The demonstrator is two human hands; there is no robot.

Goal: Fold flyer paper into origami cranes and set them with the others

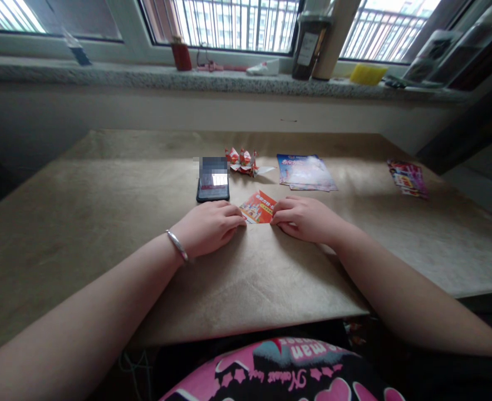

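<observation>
A small folded piece of orange-red printed paper (258,208) lies on the tan table (104,195) in front of me. My left hand (207,225), with a silver bangle on its wrist, has its fingers curled and pressed on the paper's left edge. My right hand (304,218) pinches the paper's right edge with curled fingers. Both hands rest on the tabletop.
A phone (213,179) lies just behind my left hand. Behind the paper sit finished folded paper figures (241,160) and a stack of blue leaflets (304,171). Another leaflet (408,178) lies far right. The windowsill (212,81) holds a red cup (181,54) and a dark jar (308,47).
</observation>
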